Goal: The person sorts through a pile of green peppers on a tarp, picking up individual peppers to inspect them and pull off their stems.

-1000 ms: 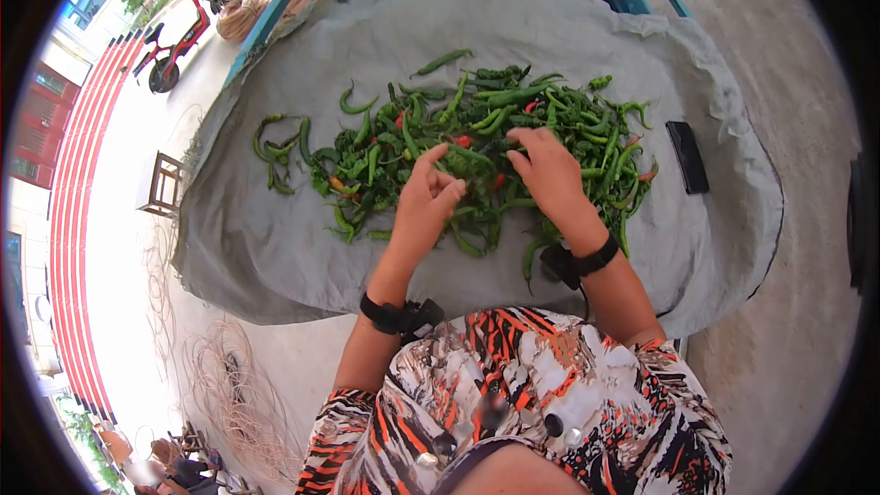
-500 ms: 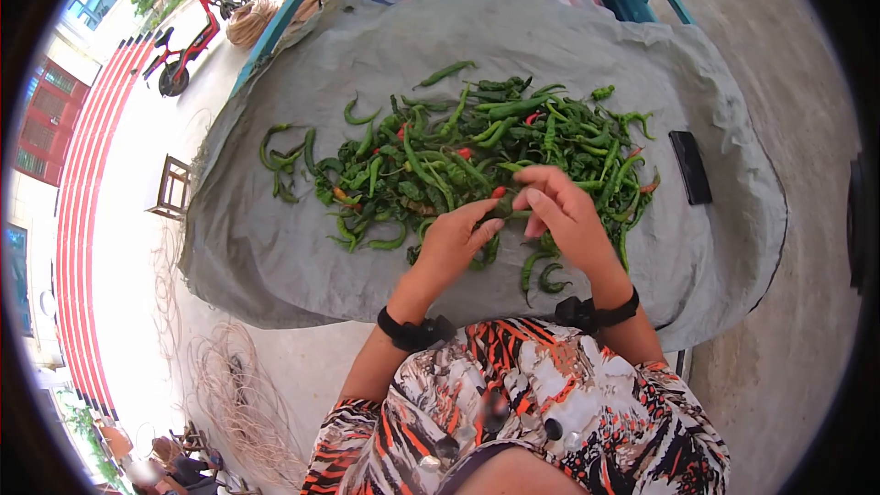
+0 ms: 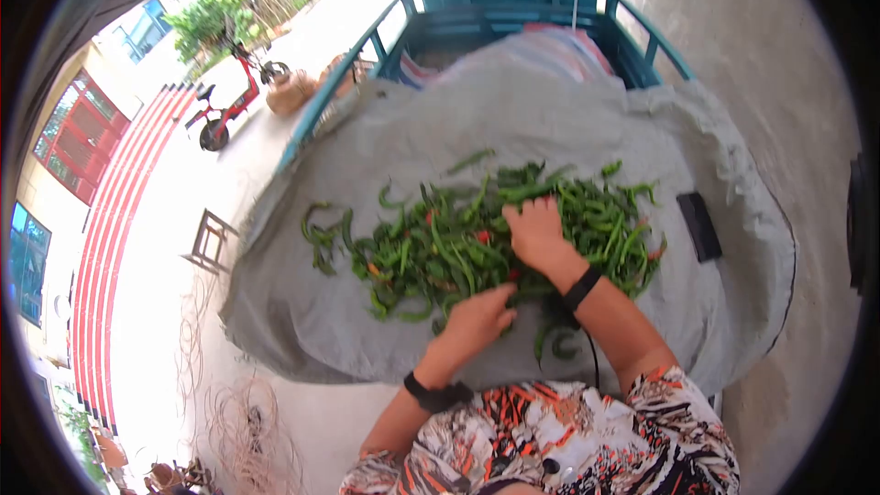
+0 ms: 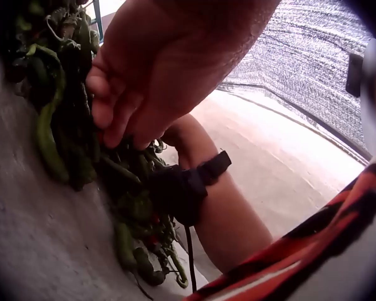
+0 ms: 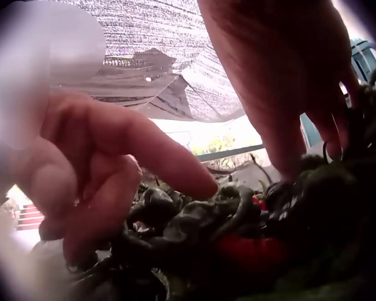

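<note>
A broad heap of green chili peppers, with a few red ones among them, lies on a grey cloth. My right hand reaches over the middle of the heap. In the right wrist view, its fingers point down among the peppers, and the tips are partly hidden. At the heap's front edge is my left hand. The right wrist view shows its index finger stretched out to the peppers, the other fingers loosely bent. No pepper shows in its grasp. Two curved peppers lie near the front.
A black phone lies on the cloth at the right. Behind is the blue-green cart bed with a striped sheet. To the left stand a small stool frame and a red scooter. A cable hangs from my right wrist.
My hands were together over a green pepper at the heap's front. Now they are apart: the right has gone forward onto the heap, the left stays near the front. The head view has tilted up.
</note>
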